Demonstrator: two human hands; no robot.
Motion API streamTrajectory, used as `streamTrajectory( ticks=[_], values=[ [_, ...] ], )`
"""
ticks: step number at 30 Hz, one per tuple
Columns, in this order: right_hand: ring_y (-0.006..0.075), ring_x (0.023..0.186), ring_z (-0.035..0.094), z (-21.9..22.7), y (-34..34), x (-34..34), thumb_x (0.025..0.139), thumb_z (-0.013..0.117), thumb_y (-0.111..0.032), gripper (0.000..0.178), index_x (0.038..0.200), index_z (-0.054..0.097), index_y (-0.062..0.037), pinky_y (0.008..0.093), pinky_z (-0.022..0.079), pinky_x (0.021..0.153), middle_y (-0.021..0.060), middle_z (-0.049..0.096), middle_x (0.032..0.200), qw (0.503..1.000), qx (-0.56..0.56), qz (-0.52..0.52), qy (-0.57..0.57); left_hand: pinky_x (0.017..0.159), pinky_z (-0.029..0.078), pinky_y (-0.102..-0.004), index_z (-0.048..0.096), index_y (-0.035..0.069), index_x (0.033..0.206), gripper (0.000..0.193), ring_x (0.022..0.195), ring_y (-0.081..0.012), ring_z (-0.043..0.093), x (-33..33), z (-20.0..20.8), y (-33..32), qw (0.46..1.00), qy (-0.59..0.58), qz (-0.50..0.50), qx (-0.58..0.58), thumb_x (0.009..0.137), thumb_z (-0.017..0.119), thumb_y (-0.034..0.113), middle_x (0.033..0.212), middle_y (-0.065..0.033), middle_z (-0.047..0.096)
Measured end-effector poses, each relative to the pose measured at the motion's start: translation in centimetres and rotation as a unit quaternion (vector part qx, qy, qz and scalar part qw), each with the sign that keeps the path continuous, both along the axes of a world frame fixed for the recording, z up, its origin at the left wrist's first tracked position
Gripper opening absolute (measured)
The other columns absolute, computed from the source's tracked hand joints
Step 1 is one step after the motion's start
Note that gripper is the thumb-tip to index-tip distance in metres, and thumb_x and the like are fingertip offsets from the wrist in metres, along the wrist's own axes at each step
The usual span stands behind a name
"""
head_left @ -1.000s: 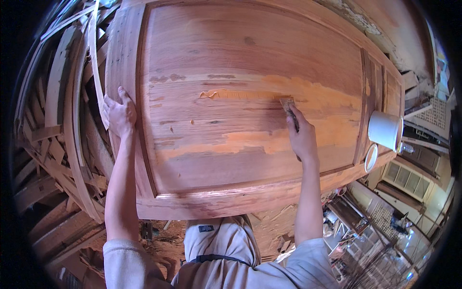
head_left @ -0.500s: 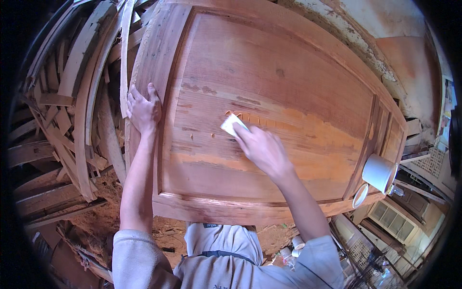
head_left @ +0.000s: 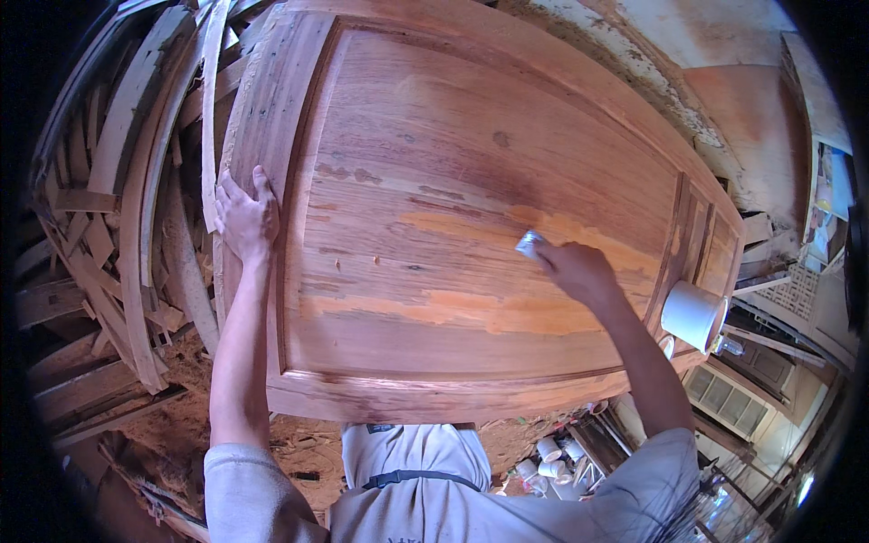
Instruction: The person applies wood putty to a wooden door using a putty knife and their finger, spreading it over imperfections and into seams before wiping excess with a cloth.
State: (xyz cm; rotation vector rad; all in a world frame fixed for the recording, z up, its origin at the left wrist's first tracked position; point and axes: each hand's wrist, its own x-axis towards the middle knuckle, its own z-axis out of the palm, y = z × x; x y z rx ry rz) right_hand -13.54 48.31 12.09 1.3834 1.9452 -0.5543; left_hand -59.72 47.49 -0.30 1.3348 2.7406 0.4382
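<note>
A large reddish-brown wooden panel door (head_left: 407,118) lies in front of me. Smears of orange wood filler (head_left: 498,309) cover part of its central panel, with a few small dabs left of them. My right hand (head_left: 584,271) grips a small putty scraper (head_left: 529,242), its pale blade against the panel at the filler's upper band. The scraper's grip end is hidden in my fingers. At the door's left edge, my left hand (head_left: 246,215) rests flat on the frame, thumb and fingers apart, holding nothing.
A white tub (head_left: 693,317) stands on the door's right end, a pale lid (head_left: 667,346) partly showing beside it. Scrap timber (head_left: 136,181) is heaped on the left. Several containers (head_left: 549,462) sit on the ground below the door's near edge.
My right hand has swept the scraper rightward across the panel. The upper line of filler ridges is now spread into a flatter band. My left hand stays on the door's edge.
</note>
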Motion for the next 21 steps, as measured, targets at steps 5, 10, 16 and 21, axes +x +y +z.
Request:
streamTrajectory(
  ticks=[5,10,16,21],
  values=[
    [0.0373,0.089,0.068,2.3,-1.4,6.5,0.097,0.051,-0.038,0.035,0.125,0.061,-0.0184,0.0464,0.054,0.078,0.0214,0.068,0.099,0.992,-0.059,-0.103,-0.032,0.104,0.035,-0.0520,0.043,-0.001,0.137,0.071,0.126,-0.0386,0.048,-0.5,-0.4,-0.6,0.999,0.004,0.025,-0.029,0.096,0.040,0.057,0.135,-0.0251,0.052],
    [0.0219,0.113,0.062,0.9,-9.7,0.0,0.100,0.053,-0.018,0.039,0.138,0.052,-0.0113,0.0376,0.048,0.093,0.0146,0.060,0.133,0.830,0.073,-0.485,0.266,0.104,0.036,-0.0512,0.043,0.000,0.138,0.072,0.127,-0.0379,0.048,-0.7,-1.2,-0.4,0.999,0.006,0.005,-0.039,0.095,0.040,0.058,0.136,-0.0239,0.051],
    [0.0333,0.105,0.066,-4.3,-15.1,-9.4,0.097,0.055,-0.016,0.039,0.135,0.054,-0.0086,0.0379,0.052,0.087,0.0223,0.065,0.116,0.809,0.182,-0.467,0.307,0.106,0.036,-0.0478,0.043,-0.002,0.137,0.071,0.128,-0.0392,0.046,-0.3,-1.1,-0.4,1.000,0.005,0.007,-0.003,0.096,0.042,0.055,0.136,-0.0246,0.050],
    [0.0431,0.081,0.064,-6.6,-13.9,-12.3,0.096,0.055,-0.021,0.041,0.137,0.053,-0.0174,0.0497,0.053,0.069,0.0238,0.065,0.090,0.832,0.257,-0.401,0.283,0.107,0.034,-0.0472,0.042,-0.004,0.137,0.072,0.128,-0.0403,0.045,-0.2,-1.2,-0.3,1.000,0.001,-0.003,-0.011,0.096,0.041,0.055,0.136,-0.0270,0.049]
  ],
)
